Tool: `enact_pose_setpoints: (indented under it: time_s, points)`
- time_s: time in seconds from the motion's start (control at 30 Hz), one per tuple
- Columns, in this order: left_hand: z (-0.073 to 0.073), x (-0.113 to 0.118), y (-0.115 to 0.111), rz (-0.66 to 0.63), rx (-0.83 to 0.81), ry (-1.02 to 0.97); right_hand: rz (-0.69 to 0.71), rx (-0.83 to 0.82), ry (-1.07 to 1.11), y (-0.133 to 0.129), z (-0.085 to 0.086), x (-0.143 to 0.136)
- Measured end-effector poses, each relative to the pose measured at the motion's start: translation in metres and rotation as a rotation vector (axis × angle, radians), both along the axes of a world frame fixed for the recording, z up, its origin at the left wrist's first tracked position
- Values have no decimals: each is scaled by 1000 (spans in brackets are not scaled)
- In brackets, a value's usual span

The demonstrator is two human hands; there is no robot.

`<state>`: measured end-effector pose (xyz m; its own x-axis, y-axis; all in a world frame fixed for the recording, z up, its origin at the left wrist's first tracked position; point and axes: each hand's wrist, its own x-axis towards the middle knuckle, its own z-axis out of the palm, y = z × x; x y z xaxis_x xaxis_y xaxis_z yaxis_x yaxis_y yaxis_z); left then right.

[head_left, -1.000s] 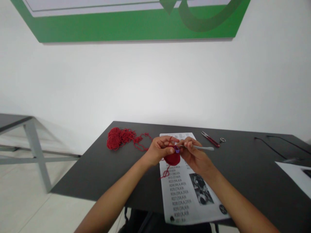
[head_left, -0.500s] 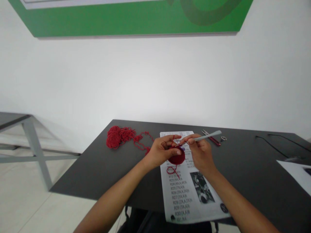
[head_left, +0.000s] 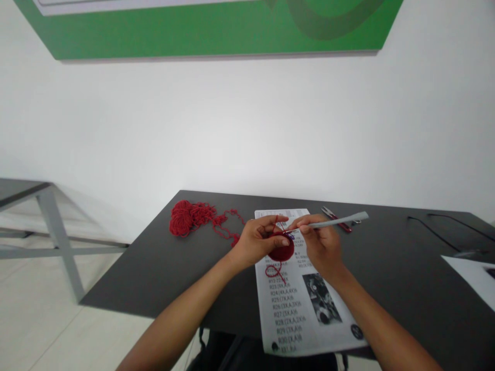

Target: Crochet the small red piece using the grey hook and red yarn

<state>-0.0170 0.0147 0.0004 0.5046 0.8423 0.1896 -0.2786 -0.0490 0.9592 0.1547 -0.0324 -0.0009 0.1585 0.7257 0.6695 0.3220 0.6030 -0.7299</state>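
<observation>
A round red crochet piece [head_left: 281,251] is pinched between the thumb and fingers of my left hand [head_left: 257,238]. Red yarn runs up over the left forefinger, and a loose yarn tail [head_left: 274,271] curls below the piece. My right hand [head_left: 320,241] is closed around a crochet hook [head_left: 336,221] with a pale grey handle. Its metal tip meets the top edge of the crochet piece. A small purple item [head_left: 291,237], too small to name, shows at that edge. Both hands are above a printed pattern sheet [head_left: 286,314].
A tangled red yarn ball [head_left: 181,219] rests at the table's back left, its strand leading to my left hand. Red-handled snips [head_left: 340,222] and a small metal ring [head_left: 356,222] lie behind my right hand. Eyeglasses [head_left: 460,250] and another paper [head_left: 469,278] are at the right.
My right hand has shifted slightly right, and the hook's handle has swung right and a little lower, now partly covering the snips and ring. My left hand and the crochet piece stay nearly still.
</observation>
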Motion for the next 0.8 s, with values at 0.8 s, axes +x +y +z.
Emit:
enact_pose_setpoints:
  time_s: [0.8]
  points:
    - [-17,13,0,43,-194,-205,-169,493,-690,8,-16,5]
